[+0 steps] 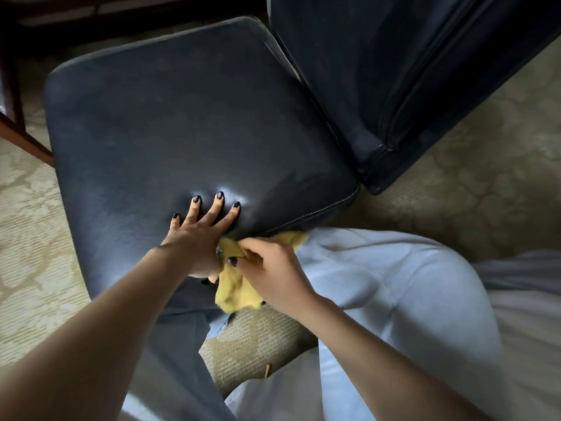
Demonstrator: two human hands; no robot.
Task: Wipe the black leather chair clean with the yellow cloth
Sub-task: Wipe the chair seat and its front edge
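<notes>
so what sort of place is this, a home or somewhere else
Likely a furnished room in a home or hotel, perhaps a dining room: patterned beige carpet, a black leather chair and dark wooden furniture at the left edge.

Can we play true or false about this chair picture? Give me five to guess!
1. The left hand presses flat on the chair seat, fingers spread. True.
2. The left hand holds the yellow cloth. False: the right hand grips it.
3. The cloth lies in the middle of the seat. False: it is down at the seat's near edge, beside the hands.
4. The floor is a pale patterned carpet. True.
5. The person wears light trousers. True.
</notes>
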